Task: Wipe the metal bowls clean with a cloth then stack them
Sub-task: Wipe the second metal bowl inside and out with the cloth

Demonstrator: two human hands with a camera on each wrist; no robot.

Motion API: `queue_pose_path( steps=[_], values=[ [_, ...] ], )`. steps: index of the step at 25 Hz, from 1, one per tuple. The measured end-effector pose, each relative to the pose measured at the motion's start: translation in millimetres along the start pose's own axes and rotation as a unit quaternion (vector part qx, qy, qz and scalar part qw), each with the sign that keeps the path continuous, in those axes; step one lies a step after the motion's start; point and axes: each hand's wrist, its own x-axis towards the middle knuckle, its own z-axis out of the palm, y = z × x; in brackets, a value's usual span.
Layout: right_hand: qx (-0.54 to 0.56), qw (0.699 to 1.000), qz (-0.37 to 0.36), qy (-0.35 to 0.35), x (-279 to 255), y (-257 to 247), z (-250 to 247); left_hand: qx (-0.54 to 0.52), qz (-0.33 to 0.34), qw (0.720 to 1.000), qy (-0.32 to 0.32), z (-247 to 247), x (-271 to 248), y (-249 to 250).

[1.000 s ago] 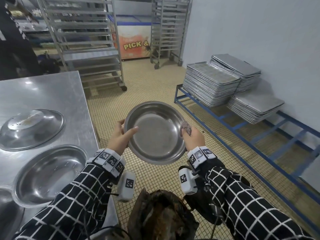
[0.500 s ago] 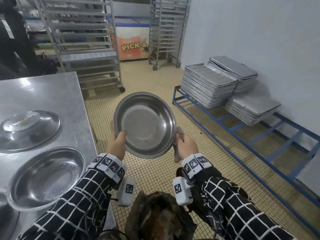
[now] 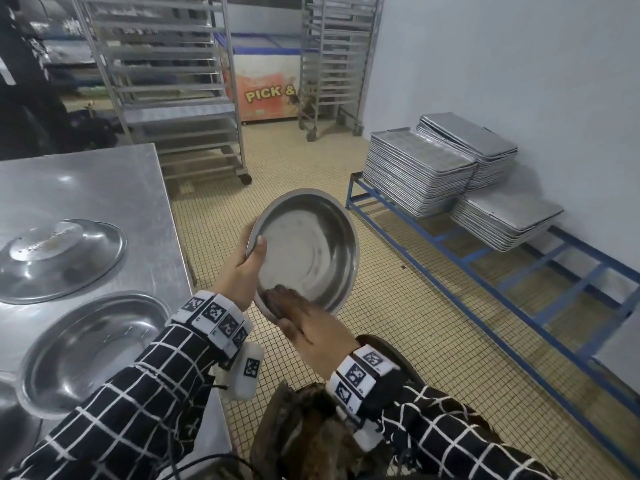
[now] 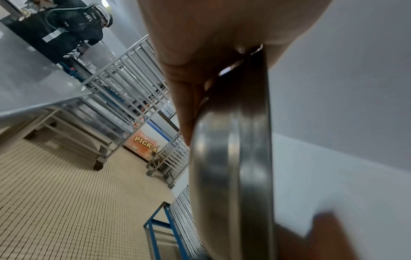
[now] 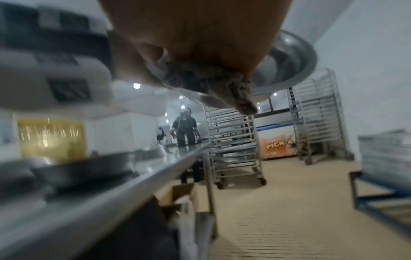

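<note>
Four metal bowls point(image 3: 304, 251) show, one held and three on the table point(image 3: 104, 188), plus one cloth point(image 3: 277, 299), three tray stacks point(image 3: 415, 174), two racks point(image 3: 166, 81).

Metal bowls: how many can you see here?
4: one bowl held up in the left hand, an upturned bowl and an upright bowl on the table, plus a rim at the frame's edge.

A round, shiny steel bowl point(image 3: 308, 251) is held tilted above the tiled floor, hollow side up; a dark, crumpled cloth point(image 3: 277, 299) lies pressed against its near inner rim.
</note>
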Motion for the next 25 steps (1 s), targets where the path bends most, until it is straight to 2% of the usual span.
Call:
queue_pose_path(
  steps=[2,4,7,9,10,12,14,16,19,21,22,23,25],
  values=[
    [-0.102,0.995,0.006,0.018,-4,27,-4,0.010,0.006,1.000,-0.020,-7,4,-4],
    [-0.116,0.992,0.046,0.026,-5,37,-12,0.024,0.021,0.999,-0.034,-7,2,-6],
    [0.053,0.997,0.046,0.042,-1,3,-12,0.047,0.047,0.998,-0.015,-1,-2,-2],
    [0.107,0.991,0.024,0.076,-3,-17,-3,0.040,0.055,0.998,-0.007,0,-1,-1],
    [0.088,0.992,0.019,0.084,-5,-16,1,0.032,0.058,0.998,-0.005,-1,1,-1],
    [-0.039,0.996,0.018,0.077,-7,3,1,0.020,0.057,0.998,-0.009,-5,4,-1],
    [-0.181,0.979,0.082,0.036,-7,29,-10,0.011,0.041,0.999,-0.022,-5,3,0],
    [-0.211,0.962,0.166,0.038,-4,50,-26,0.014,0.013,0.999,-0.029,-2,2,-5],
    [-0.133,0.961,0.211,0.119,3,61,-46,0.014,-0.020,0.999,-0.037,1,0,-12],
    [0.003,0.954,0.239,0.183,6,61,-58,-0.023,-0.056,0.997,-0.052,-2,-1,-11],
    [0.073,0.940,0.257,0.212,5,60,-65,-0.053,-0.081,0.993,-0.062,-6,2,-14],
    [0.133,0.925,0.279,0.221,4,58,-71,-0.078,-0.104,0.988,-0.078,-9,3,-14],
    [0.171,0.918,0.303,0.192,1,56,-77,-0.088,-0.136,0.980,-0.118,-16,6,-16]
  ],
)
